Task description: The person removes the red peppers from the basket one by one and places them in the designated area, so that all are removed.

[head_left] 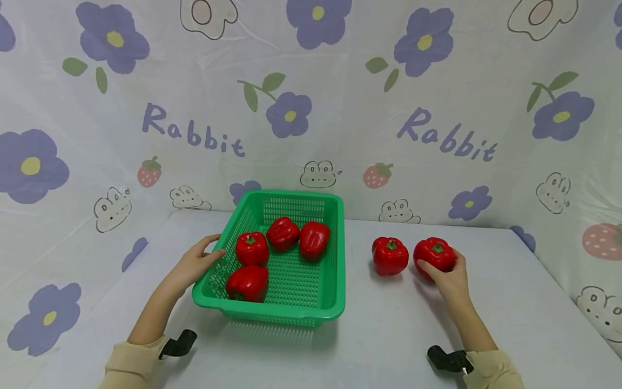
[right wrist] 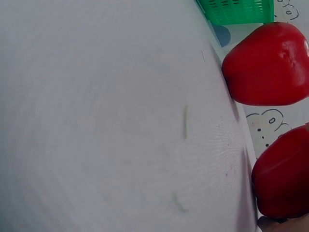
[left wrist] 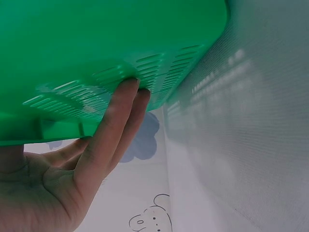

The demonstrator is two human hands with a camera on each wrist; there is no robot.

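Four red peppers already lie inside the green basket (head_left: 291, 302): one at the front (head_left: 248, 283), one behind it (head_left: 252, 248), and two at the back (head_left: 283, 233) (head_left: 314, 241), at about 12 o'clock in the basket. Two peppers are not yet in. They stand on the white table (head_left: 389, 335) at 3 o'clock from the basket, just beside each other: the nearer pepper (head_left: 390, 255) is untouched, and the outer pepper (head_left: 434, 254) is in the right hand (head_left: 449, 275). So, judging by how things lie, the work is about two thirds done, and two peppers are left to move.

The right hand holds the outer pepper from its near side, with the fingers curled round it; the pepper seems to rest on the table. The left hand (head_left: 194, 266) is at 9 o'clock of the basket. In the left wrist view its fingers (left wrist: 116, 125) are straight and lie together, pressed flat against the slotted wall (left wrist: 120, 58).

Some things are hard to see. The right wrist view shows only a small part of the hand at the bottom edge, so the grip is judged from the head view alone. The left thumb is mostly hidden behind the basket rim. Whether the outer pepper is already lifted a little cannot be told.
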